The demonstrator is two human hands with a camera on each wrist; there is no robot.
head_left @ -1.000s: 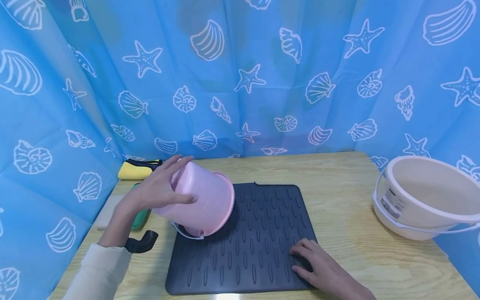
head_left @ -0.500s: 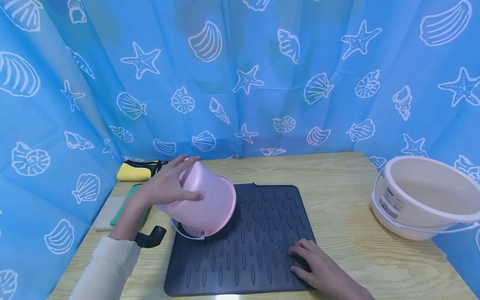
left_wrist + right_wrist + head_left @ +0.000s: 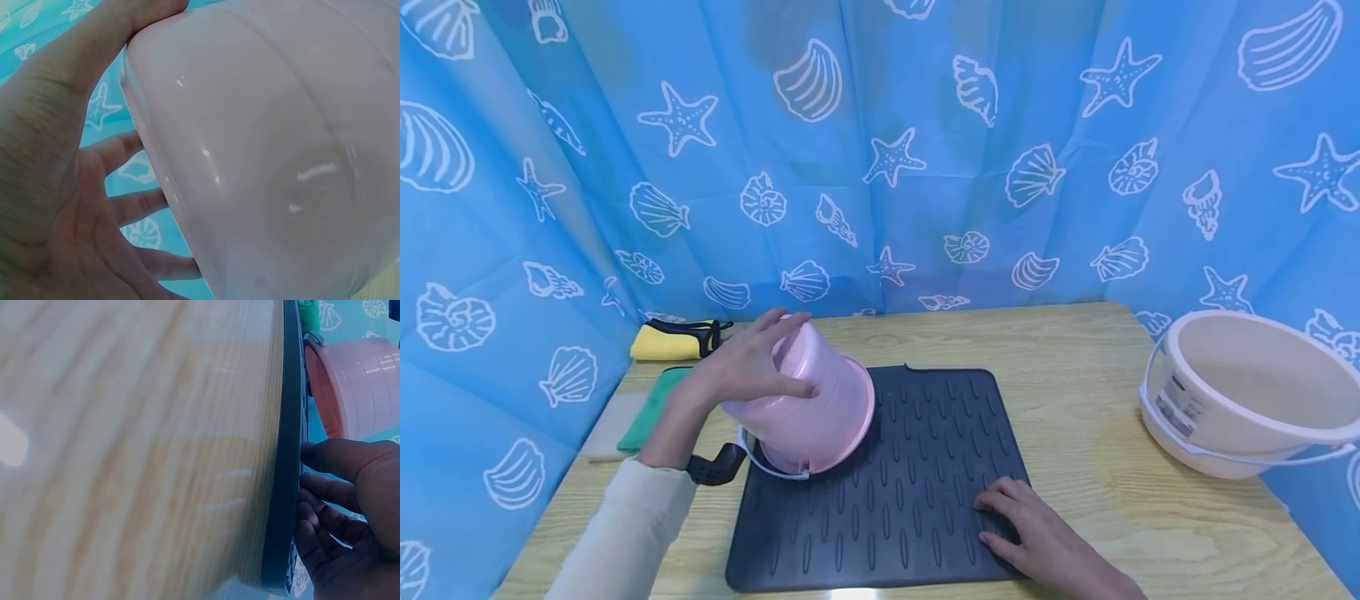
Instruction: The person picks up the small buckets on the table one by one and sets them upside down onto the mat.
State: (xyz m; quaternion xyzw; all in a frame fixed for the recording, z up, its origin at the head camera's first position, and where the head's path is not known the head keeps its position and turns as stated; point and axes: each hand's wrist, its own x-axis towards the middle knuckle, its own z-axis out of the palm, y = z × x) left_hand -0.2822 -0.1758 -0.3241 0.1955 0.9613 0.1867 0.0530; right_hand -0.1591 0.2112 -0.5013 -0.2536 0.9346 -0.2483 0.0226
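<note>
Bucket (image 3: pixel 820 408): left of centre in the head view, over the mat (image 3: pixel 925 500); tipped slightly further mouth-down than a second ago, seemingly nearer upside down, though leaning.
Left hand (image 3: pixel 752 362): spread wide, thumb and fingers gripping the bucket.
Right hand (image 3: pixel 1022 529): lower right, loosely bent fingertips resting on the mat.
Cloth (image 3: pixel 651 412): green, left, less covered now.
Surfaces: glossy, tapered plastic bucket; dark, slot-patterned mat; pale wood-grain table (image 3: pixel 1075 367).

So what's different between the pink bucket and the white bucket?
The pink bucket is tilted, its mouth turned down toward the black mat; the white bucket stands mouth up on the table. The left hand grips the pink one, while no hand touches the white one. The white one bears a label; none shows on the pink one. Both have a pale handle.
</note>
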